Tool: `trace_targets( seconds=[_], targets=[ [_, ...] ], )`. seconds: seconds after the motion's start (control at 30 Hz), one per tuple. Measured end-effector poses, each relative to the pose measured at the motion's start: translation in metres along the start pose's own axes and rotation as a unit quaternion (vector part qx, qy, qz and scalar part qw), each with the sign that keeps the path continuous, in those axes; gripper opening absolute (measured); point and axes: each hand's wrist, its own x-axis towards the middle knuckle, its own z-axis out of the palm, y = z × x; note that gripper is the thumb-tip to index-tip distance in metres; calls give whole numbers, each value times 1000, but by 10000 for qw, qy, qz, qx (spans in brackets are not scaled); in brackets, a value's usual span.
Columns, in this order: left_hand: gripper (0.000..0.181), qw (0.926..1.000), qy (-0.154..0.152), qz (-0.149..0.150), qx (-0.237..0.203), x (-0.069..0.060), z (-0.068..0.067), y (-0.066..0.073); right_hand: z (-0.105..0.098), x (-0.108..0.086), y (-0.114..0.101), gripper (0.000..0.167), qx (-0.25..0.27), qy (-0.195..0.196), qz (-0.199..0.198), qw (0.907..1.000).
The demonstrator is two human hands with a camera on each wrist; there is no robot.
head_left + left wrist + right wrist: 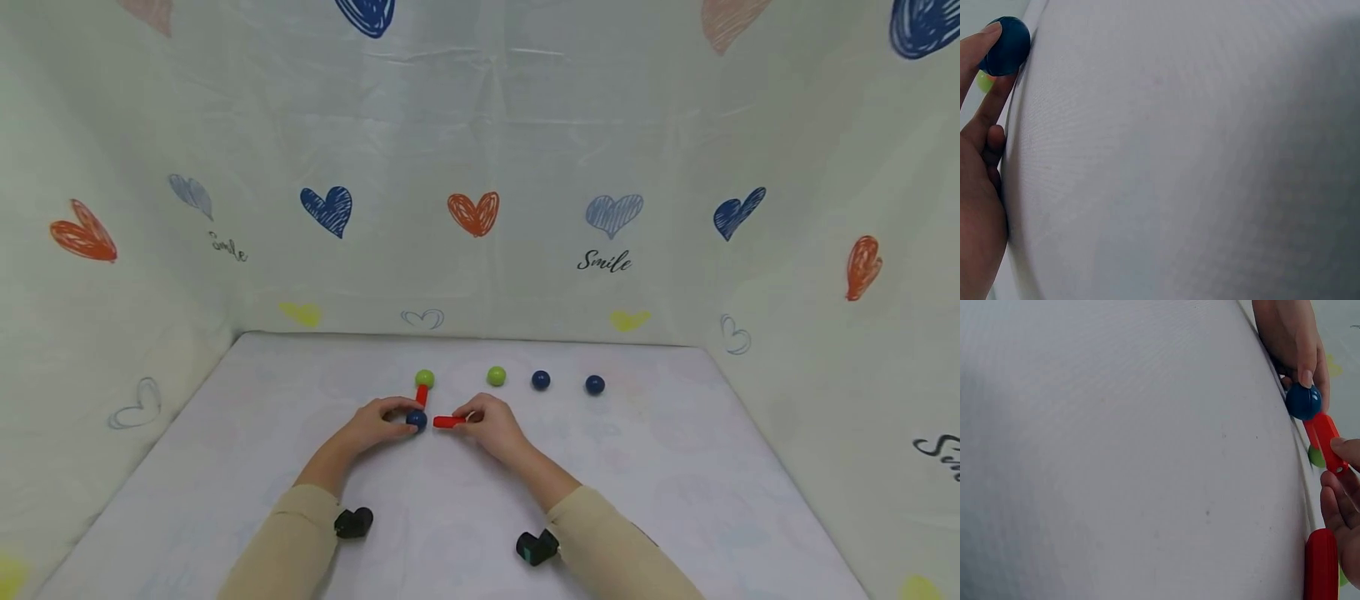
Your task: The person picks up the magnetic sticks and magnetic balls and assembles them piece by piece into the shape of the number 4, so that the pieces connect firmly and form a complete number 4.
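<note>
My left hand pinches a dark blue ball between thumb and fingers, low over the table. A short red rod runs from that ball back to a green ball. My right hand pinches another red rod by one end. Its free end points at the blue ball, with a small gap in the head view. In the right wrist view, the held rod partly covers the rod behind it. The left wrist view shows the thumb on the blue ball.
Right of the hands, toward the back, lie a loose green ball and two dark blue balls. One more red rod lies near the right hand in the right wrist view. A heart-print curtain rises behind the white table.
</note>
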Motion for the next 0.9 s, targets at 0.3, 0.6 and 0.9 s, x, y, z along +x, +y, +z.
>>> trace_targets(
  seconds=[0.3,0.6,0.9],
  targets=[
    [34,10000,1,20,-25,-1,0,4,6,3,-3,15,28,-7,137,9999],
    [34,9998,-7,179,-95,1,0,1,11,8,-3,16,-36,5,61,10000],
    [34,9998,-1,179,-64,1,0,1,14,9,-6,15,-73,59,78,9999]
  ],
)
